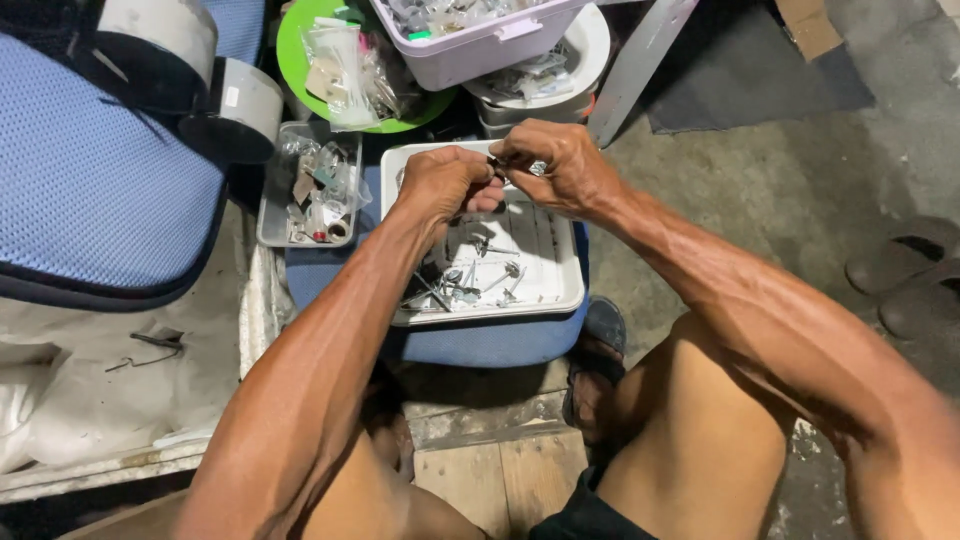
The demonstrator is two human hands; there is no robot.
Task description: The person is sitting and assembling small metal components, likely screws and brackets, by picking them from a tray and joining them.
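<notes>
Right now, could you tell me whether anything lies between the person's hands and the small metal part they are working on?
Nothing visible does. The left hand and right hand pinch the small metal part directly between their fingertips, above the white tray.

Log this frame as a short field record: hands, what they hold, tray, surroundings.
left hand: closed, pinching a small metal part
right hand: closed, fingertips meeting the left hand's on the same part
white tray: under both hands, holds loose screws
clear box: left of tray, mixed small bits
lilac bin: beyond tray
</notes>
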